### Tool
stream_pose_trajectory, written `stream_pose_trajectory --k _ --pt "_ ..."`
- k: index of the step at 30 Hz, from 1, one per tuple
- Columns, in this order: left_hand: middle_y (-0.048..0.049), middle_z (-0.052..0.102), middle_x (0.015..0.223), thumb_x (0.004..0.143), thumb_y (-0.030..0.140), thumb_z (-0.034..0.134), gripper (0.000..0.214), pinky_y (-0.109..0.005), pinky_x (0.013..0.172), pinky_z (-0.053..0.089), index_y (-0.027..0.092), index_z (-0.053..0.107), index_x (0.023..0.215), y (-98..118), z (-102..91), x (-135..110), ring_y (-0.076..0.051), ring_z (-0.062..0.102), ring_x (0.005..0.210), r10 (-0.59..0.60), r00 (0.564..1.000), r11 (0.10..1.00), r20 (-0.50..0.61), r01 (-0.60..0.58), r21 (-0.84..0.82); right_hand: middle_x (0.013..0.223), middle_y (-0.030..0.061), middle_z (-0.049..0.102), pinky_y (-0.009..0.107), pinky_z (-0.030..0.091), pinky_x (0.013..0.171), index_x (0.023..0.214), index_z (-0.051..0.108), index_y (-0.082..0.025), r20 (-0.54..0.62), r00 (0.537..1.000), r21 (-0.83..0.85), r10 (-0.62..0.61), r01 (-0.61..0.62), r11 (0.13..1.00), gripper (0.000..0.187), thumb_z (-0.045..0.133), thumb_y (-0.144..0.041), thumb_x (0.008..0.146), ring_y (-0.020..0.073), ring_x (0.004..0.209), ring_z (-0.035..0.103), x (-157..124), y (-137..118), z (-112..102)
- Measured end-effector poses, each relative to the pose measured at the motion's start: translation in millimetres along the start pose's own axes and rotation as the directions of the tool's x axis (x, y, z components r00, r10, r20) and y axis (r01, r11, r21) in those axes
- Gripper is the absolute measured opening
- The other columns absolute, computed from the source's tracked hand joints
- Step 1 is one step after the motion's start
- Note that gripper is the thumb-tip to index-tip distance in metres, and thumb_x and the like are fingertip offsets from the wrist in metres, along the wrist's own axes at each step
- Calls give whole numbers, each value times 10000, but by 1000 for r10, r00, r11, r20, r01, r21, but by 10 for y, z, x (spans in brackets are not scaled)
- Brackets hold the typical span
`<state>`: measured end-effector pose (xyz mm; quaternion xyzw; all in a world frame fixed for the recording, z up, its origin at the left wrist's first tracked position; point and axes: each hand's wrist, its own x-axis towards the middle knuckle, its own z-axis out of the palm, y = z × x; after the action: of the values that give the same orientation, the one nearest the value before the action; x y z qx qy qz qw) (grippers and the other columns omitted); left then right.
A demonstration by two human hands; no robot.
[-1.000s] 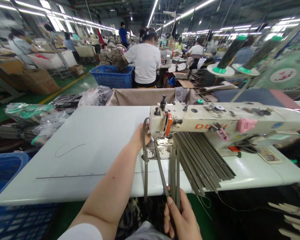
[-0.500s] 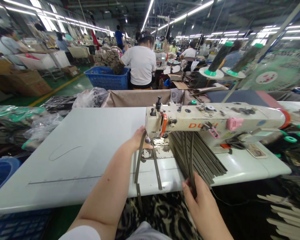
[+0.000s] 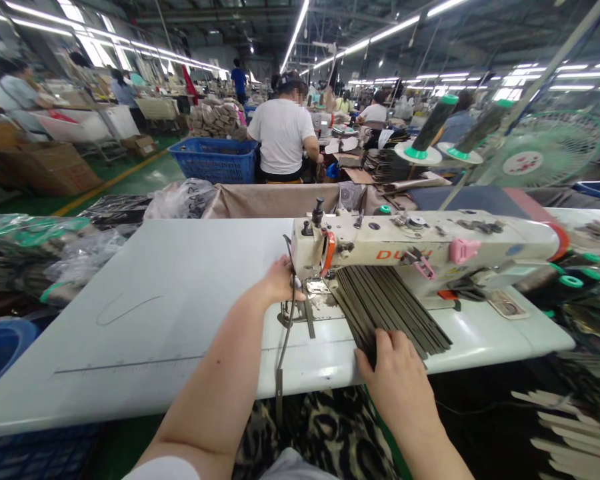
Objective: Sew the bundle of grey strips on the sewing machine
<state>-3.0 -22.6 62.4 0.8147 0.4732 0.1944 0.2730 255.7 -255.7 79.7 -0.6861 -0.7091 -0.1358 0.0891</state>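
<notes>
My left hand (image 3: 279,280) is beside the needle end of the sewing machine (image 3: 365,250), its fingers closed around a narrow dark strip (image 3: 288,333). That strip hangs down over the table's front edge; the thumb points toward the presser foot, and some fingertips are hidden. A shorter strip end (image 3: 310,319) lies by the metal needle plate (image 3: 330,307). Under the machine arm a row of olive-grey strips (image 3: 395,310) is laid side by side. On their near left edge rests my right hand (image 3: 397,373), fingers spread over the strips and thumb apart.
The white table (image 3: 180,267) carries a printed ruler line and a loose thread (image 3: 130,310). Thread cones (image 3: 433,127) and a green fan (image 3: 525,160) stand behind the machine. A blue basket (image 3: 215,160) is beside a seated co-worker (image 3: 283,133). Pale strips (image 3: 575,433) lie lower right.
My right hand has let go of the raised strips and come down onto the row. The strip end by the needle plate has drawn back toward the needle. My left hand stays in place.
</notes>
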Motion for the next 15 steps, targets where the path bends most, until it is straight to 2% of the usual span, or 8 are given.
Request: stream_pose_trajectory --k 3,6,10,15 --pt "-188 724 1470 579 266 1033 813 -594 1304 460 149 777 1341 67 -28 -4 -458 640 1401 -33 999 998 34 31 59 1009 202 673 516 662 877 1214 664 -22 28 999 -46 35 -34 998 306 796 -184 990 426 928 736 28 -58 15" --pt "-156 715 1493 568 256 1032 795 -548 1272 510 174 787 1321 121 -41 -20 -427 658 1381 -36 999 999 14 36 1 965 201 683 485 663 805 1139 683 -28 59 994 -94 93 -87 992 247 801 -140 954 415 859 752 75 -107 21" --pt "-163 724 1456 534 212 1045 911 -545 1269 519 153 746 1393 150 -45 -35 -410 662 1375 -65 998 995 -22 63 -80 925 201 688 473 652 800 1013 692 -75 115 992 -97 51 -40 994 77 737 -67 951 414 859 759 149 -136 -39" --pt "-124 773 1369 548 195 1040 793 -539 1259 536 183 795 1302 78 -19 -47 -403 693 1326 -68 998 991 -13 66 -116 921 218 709 436 641 786 1024 689 -77 168 983 -116 69 -49 992 55 714 -76 975 404 864 777 191 -143 -106"
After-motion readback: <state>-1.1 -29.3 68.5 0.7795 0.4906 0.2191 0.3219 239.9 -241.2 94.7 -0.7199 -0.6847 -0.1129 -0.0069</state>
